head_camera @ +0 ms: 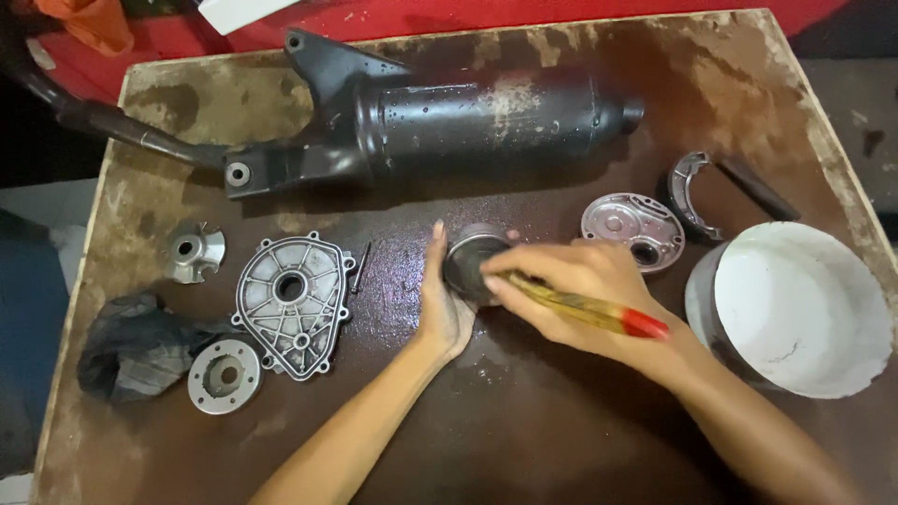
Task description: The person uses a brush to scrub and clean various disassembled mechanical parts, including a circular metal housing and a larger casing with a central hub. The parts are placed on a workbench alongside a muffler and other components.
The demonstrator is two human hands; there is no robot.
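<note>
**Both hands on a small metal cylinder at mid-counter**

The left hand (pixel 443 304) stands on edge on the dark, oily wooden counter (pixel 524 430), palm cupped against the left side of a short grey metal cylinder, piston-like (pixel 470 260), which sits near the middle of the counter. The right hand (pixel 575 285) comes in from the right and is closed on a yellow-handled brush with a red end (pixel 585 310); its fingertips meet the cylinder's right side. So the cylinder lies between the two hands, touching both, the left bracing, the right working.

The cylinder's open round face tilts up and towards the near edge; its short axis runs roughly from far edge to near edge. The brush's long axis slants from the cylinder down towards the right near corner, red end outermost. The bristles are hidden behind the fingers.

Along the far edge lies a long black exhaust muffler (pixel 468 122). Left of the hands sits a grey cast cover plate (pixel 292 304); by the right edge stands a white round tub (pixel 795 309).
</note>
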